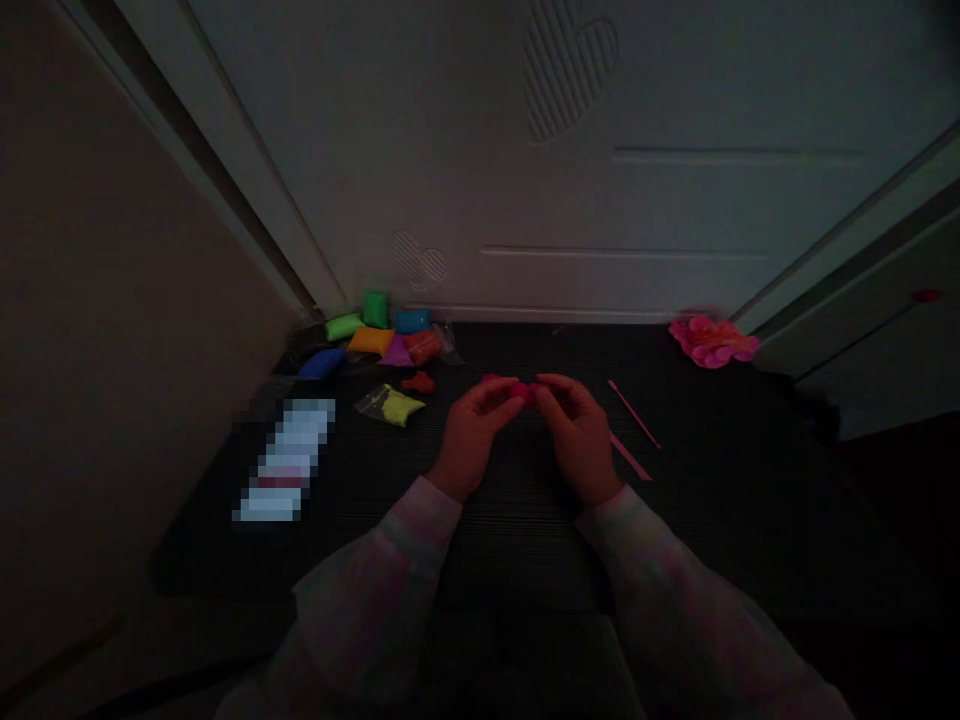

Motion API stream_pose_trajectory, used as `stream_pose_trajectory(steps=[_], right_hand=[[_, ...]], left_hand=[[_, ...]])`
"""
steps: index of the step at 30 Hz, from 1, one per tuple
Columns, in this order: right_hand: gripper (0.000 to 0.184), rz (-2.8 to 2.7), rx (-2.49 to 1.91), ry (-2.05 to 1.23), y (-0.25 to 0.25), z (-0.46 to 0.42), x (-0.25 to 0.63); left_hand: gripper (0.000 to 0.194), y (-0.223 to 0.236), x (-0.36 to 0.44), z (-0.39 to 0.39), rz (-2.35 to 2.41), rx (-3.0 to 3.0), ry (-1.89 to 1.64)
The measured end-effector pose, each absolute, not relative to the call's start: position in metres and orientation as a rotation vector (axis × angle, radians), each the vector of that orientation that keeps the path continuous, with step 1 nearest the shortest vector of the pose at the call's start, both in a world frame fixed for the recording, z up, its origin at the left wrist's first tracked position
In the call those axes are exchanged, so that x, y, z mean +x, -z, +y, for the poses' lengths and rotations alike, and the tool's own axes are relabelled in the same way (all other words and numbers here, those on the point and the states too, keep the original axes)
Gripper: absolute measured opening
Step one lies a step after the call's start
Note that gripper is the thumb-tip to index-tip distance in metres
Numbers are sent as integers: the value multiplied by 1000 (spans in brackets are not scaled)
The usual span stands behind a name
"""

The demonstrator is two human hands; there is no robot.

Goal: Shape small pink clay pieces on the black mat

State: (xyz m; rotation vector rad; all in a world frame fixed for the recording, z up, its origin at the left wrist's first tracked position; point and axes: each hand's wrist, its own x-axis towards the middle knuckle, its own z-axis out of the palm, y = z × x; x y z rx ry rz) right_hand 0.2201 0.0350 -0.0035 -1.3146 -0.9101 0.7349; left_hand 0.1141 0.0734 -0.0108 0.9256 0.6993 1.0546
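A small lump of bright pink modelling clay is held between both hands above the dark table. My left hand is closed, with thumb and fingertips pinching its left side. On the other side, my right hand has its fingers bent round and its thumb against the same lump. The clay's exact shape is mostly hidden by the fingers, and the light is dim. Beside my right hand lie a thin pink stick tool and a flatter pink strip tool, partly covered by that hand.
Several coloured clay packets, among them an orange one and a dark blue one, sit at the back left. Nearer are a yellow packet and a red-orange piece. A pixelated bright rectangle lies left; a pink petalled object stands back right.
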Motion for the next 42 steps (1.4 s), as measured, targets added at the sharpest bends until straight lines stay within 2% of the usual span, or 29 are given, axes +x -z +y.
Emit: stream_pose_trajectory(steps=[7,17,27,36,42], right_hand=[[13,-947,-1361,-633,2,34,220],[17,-823,-1256,-815,12,38,223],[21,-828,-1203,-845,13,37,224],[16,-914,-1202,-818,7,31,225],[13,-914,-1180,-831,7,31,226]], left_hand=[[24,10,116,72,712,881,-1030],[20,1,117,68,661,746,-977],[19,-1,116,68,610,725,-962],[24,-3,114,69,569,718,-1010],[20,-1,114,68,542,768,-997]])
